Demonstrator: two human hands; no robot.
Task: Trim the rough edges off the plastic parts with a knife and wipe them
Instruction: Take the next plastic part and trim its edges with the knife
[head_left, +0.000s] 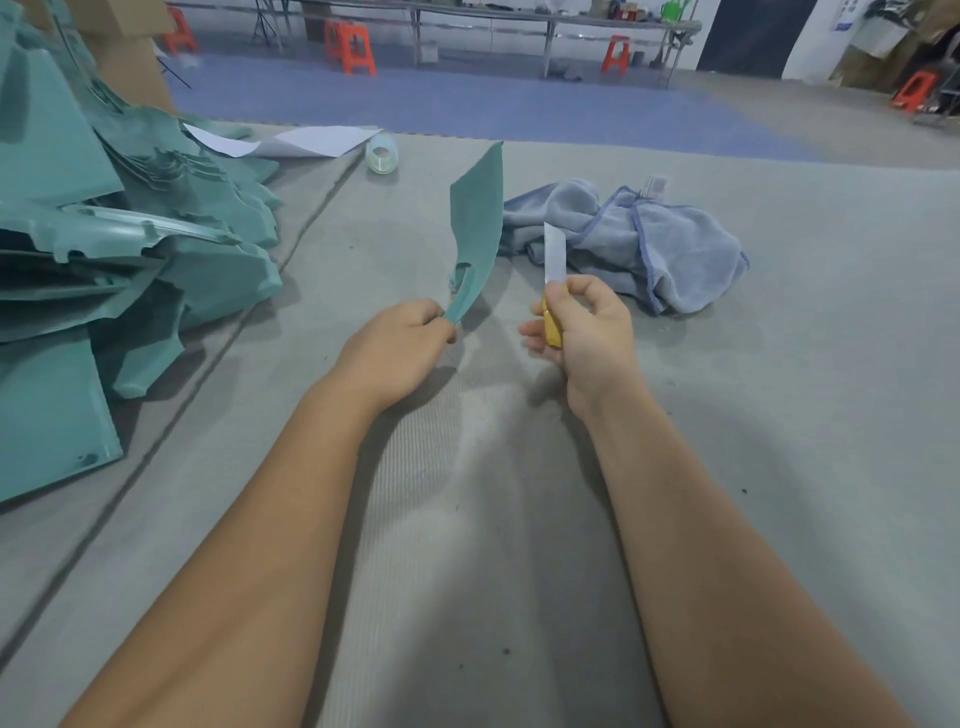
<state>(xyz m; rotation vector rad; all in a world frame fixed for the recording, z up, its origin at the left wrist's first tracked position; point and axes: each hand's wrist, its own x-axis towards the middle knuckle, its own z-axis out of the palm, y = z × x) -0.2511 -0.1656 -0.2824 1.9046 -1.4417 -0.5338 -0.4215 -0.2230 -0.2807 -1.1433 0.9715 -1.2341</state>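
Teal plastic part (478, 218) upright, curved | left hand (400, 348) pinching base

The heap of green plastic parts (104, 249) runs off the left edge. The knife (553, 270) handle mostly hides inside the right hand (587, 332). The towel (649, 244) tag is too blurred to read.

The left hand (402, 340) pinches the lower tip of a teal plastic part (479, 224), held upright above the grey desk (779, 441). Just right of it, the right hand (589, 332) grips a yellow-handled knife (554, 270) — blade up. Beyond that hand lies a crumpled blue-grey cloth (660, 244); left of the left hand — a heap of teal parts (130, 244).
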